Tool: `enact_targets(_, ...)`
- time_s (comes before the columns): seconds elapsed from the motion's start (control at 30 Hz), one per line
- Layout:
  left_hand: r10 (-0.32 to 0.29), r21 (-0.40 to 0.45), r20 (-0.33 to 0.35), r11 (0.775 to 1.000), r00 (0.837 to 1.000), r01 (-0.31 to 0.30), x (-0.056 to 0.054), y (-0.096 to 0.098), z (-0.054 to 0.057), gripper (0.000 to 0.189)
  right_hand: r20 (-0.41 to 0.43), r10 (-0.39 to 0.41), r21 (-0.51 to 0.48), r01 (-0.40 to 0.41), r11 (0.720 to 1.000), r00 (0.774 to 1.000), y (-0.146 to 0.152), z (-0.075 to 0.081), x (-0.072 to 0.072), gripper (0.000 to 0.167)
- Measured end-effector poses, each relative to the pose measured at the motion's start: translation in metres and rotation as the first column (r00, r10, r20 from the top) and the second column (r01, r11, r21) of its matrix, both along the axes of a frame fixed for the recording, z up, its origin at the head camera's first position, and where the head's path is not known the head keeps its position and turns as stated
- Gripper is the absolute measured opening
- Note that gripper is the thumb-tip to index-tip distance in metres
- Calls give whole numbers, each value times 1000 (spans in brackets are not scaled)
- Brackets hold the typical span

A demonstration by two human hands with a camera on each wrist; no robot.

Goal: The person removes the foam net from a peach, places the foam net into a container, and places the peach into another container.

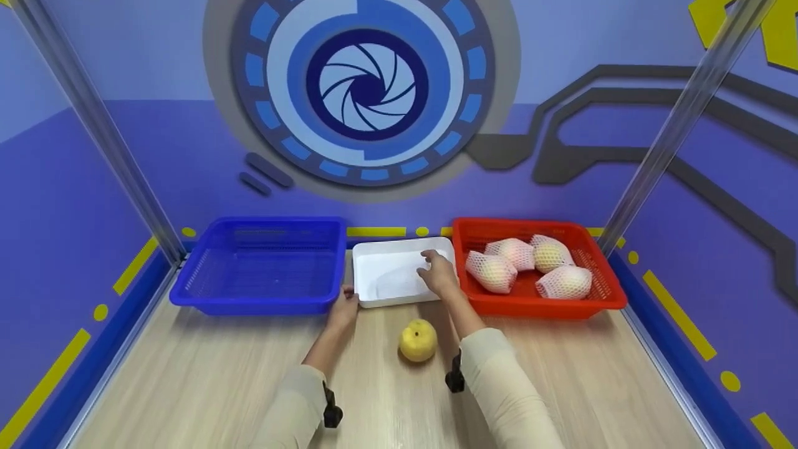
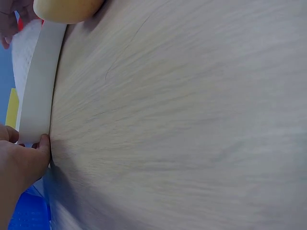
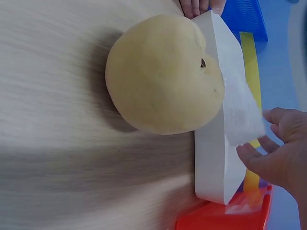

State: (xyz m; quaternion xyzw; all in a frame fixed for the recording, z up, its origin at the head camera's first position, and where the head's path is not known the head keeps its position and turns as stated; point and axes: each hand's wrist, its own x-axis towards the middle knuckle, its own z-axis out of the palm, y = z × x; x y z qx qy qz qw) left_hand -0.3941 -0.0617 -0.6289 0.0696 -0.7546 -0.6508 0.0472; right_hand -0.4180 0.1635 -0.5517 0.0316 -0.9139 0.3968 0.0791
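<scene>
A shallow white tray [image 1: 374,304] sits between two baskets. My left hand [image 1: 343,310] grips its near left corner, with fingertips on either side of the rim in the left wrist view. Over the right part of the tray hovers my right hand [image 1: 439,274], thumb and fingers spread apart. A thin, pale, net-like piece [image 3: 242,112] lies in the tray, right by the right fingertips. In front of the tray, on the table, rests a round yellow fruit [image 1: 418,341] with a dark dimple; it looks large and close in the right wrist view.
On the left stands a blue basket [image 1: 259,305] with perforated walls. To the right, a red basket [image 1: 530,308] contains several fruits [image 1: 564,282] in white foam nets. Printed panels [image 1: 156,162] wall the wooden table [image 1: 206,374] at the back and sides.
</scene>
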Motion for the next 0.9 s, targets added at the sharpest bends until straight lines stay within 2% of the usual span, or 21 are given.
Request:
enact_targets(0.07, -3, -31, -2, 1000, 1000, 3, 0, 0, 0, 24, 2, 4, 33, -4, 999, 1000, 0, -2, 0, 40)
enact_targets(0.27, -19, -22, 12, 1000, 1000, 20, 1, 0, -1, 24, -16, 20, 117, -18, 993, 1000, 0, -5, 2, 40)
enact_targets(0.5, -16, -50, -17, 999, 1000, 15, -1, 1, -1, 27, -73, 111, 171, -97, 980, 991, -2, 6, 5, 36)
enact_targets(0.73, 3, 63, -11, 998, 1000, -3, 1, 3, 0, 25, -136, 219, 190, -191, 963, 966, -7, 24, 17, 33)
enact_targets(0.9, 3, 34, -6, 999, 1000, -3, 3, 2, 1, 23, -188, 310, 226, -266, 937, 932, -12, 33, 33, 32)
